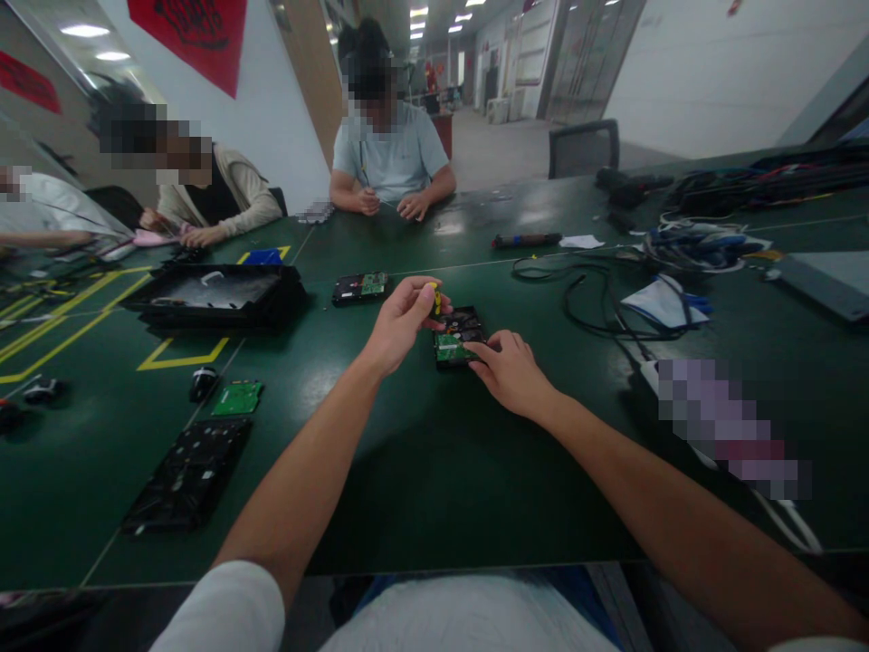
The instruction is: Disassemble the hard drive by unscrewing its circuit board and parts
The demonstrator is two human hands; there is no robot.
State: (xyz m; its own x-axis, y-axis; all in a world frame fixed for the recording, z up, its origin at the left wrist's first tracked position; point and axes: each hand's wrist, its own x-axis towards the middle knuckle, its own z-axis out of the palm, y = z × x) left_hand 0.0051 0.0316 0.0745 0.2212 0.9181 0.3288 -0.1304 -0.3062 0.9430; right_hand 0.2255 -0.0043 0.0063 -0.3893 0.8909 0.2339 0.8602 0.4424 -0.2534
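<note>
A hard drive (460,322) lies on the green table in front of me, its green circuit board (449,346) facing up on the near half. Over its far left side, my left hand (405,319) is closed around a short yellow-and-black handle, which looks like a screwdriver (435,297); its tip is hidden. My right hand (510,369) grips the drive's right edge, thumb at the side and index finger reaching over the board. Another hard drive (359,288) with a green board sits just beyond my left hand.
At left lie black drive casings (186,475), a loose green circuit board (237,397) and a black tray (217,294). A power strip (720,426), cables (577,281) and a white cloth-like item (662,303) are at right. A co-worker (394,154) sits opposite; others sit left.
</note>
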